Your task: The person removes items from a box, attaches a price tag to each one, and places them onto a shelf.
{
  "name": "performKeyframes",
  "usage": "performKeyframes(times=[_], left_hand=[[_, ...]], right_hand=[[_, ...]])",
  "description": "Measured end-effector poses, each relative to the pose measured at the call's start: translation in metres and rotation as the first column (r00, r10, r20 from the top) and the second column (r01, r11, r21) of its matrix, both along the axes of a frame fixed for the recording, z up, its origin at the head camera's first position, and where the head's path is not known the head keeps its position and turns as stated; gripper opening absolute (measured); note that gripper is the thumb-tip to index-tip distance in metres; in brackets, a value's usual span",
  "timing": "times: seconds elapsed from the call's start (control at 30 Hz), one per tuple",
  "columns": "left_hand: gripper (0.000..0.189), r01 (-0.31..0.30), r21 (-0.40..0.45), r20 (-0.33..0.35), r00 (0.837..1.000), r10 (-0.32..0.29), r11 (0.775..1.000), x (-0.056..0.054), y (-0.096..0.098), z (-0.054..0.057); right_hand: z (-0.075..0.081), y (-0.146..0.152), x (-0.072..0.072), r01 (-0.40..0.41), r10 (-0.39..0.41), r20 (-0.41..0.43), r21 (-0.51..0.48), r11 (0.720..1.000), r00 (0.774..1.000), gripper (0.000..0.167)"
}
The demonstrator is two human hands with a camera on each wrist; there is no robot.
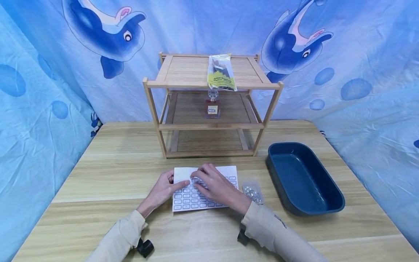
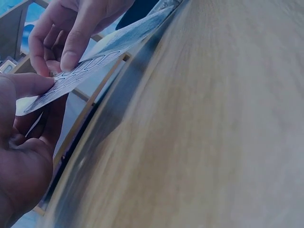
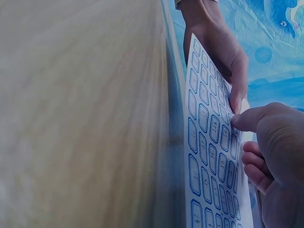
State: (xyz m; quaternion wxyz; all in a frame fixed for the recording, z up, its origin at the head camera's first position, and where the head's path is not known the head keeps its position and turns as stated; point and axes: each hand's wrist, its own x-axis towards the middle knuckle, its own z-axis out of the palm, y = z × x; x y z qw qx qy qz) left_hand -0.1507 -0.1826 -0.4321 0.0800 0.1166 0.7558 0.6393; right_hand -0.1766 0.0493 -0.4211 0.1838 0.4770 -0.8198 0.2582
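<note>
A white sheet of number labels [image 1: 186,201], printed with blue-outlined boxes, is raised and tilted above the table. My left hand [image 1: 164,190] grips its left edge, thumb on the printed face and fingers behind. Over the sheet's upper part, my right hand [image 1: 217,185] bends its fingers, with thumb and index close to the labels. In the right wrist view the right thumb [image 3: 249,118] touches the label face near the left thumb. Whether a label is pinched there cannot be made out. The sheet's upper left strip is bare white.
A small clear bag of shiny bits [image 1: 252,192] lies right of the sheet. Farther right stands a dark blue basin [image 1: 302,182]. Behind is a wooden rack [image 1: 211,126] bearing a perfume bottle [image 1: 212,107] with a label and a yellow-and-white packet [image 1: 222,72].
</note>
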Motion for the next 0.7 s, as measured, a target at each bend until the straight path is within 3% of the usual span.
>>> performKeyframes(times=[0.7], left_hand=[[0.041, 0.029, 0.037, -0.019, 0.999, -0.029, 0.999, 0.0004, 0.0024, -0.0036]], right_hand=[[0.0021, 0.0005, 0.0019, 0.023, -0.025, 0.045, 0.045, 0.999, 0.999, 0.024]])
